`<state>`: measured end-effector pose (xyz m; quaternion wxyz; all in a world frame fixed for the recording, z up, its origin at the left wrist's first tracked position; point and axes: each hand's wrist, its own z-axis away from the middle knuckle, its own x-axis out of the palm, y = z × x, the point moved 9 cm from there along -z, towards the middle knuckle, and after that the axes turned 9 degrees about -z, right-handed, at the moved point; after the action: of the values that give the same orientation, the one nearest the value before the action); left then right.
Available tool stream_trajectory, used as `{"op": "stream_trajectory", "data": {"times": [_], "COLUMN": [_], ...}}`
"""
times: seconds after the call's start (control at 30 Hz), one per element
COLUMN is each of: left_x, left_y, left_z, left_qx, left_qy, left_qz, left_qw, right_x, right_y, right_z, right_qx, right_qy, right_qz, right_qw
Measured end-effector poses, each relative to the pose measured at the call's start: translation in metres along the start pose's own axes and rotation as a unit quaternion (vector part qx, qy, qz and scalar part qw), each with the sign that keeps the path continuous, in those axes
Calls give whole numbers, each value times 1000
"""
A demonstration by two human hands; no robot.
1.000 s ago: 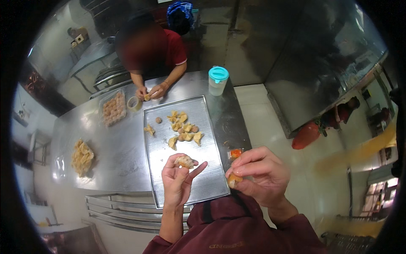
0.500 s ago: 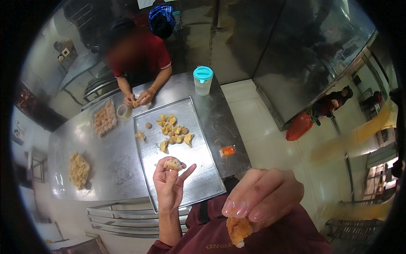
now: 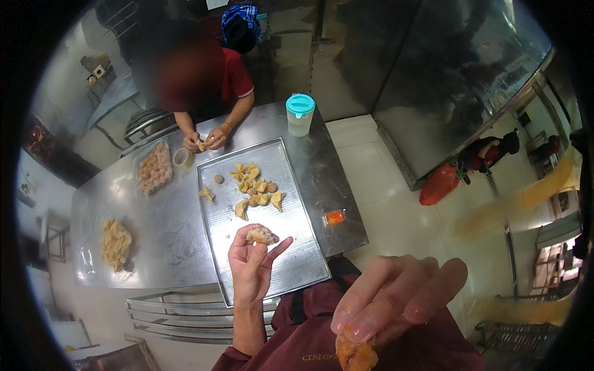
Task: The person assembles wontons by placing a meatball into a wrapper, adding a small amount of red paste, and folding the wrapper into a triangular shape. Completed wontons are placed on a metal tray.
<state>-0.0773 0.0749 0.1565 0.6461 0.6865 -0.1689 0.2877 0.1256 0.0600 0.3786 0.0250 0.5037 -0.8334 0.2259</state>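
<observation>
Between the thumb and fingers of my left hand (image 3: 252, 266) is a torn piece of breaded fried food (image 3: 262, 235), its pale inside showing. That hand is held above the near part of a metal tray (image 3: 286, 244). My right hand (image 3: 402, 294), large and close, pinches another golden-brown fried piece (image 3: 357, 355) by its top; its lower end is cut off by the frame edge. On the tray lie several folded yellow dumplings (image 3: 249, 179) and a few round meatballs (image 3: 219, 179).
Across the steel table (image 3: 170, 241) a person in a red shirt (image 3: 232, 77) folds a wrapper. Nearby are a box of meatballs (image 3: 154, 170), a tape roll (image 3: 182, 159), a pile of wrapped yellow pieces (image 3: 116, 244), a lidded jug (image 3: 300, 117) and a small orange packet (image 3: 335, 217).
My right hand has moved slightly right and down with its fried piece, its fingers more spread. My left hand has shifted a little. The person opposite has moved the wrapper slightly.
</observation>
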Motion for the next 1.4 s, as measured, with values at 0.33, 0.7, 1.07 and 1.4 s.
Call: {"op": "stream_trajectory", "data": {"times": [0.33, 0.7, 1.07, 1.4], "left_x": [5, 13, 19, 22], "left_y": [0, -10, 1, 7], "left_z": [4, 2, 7, 2], "left_qx": [-6, -61, -31, 12], "left_qy": [-12, -55, -99, -77], "left_qz": [-4, -87, -215, -266], "left_qw": [1000, 993, 971, 961], "right_x": [44, -31, -67, -82], "right_y": [-21, 35, 94, 94], "right_z": [-4, 29, 91, 104], "right_qx": [17, 233, 381, 409], "right_qy": [385, 64, 33, 71], "right_qz": [-95, 205, 342, 307], "right_qw": [918, 948, 858, 856]}}
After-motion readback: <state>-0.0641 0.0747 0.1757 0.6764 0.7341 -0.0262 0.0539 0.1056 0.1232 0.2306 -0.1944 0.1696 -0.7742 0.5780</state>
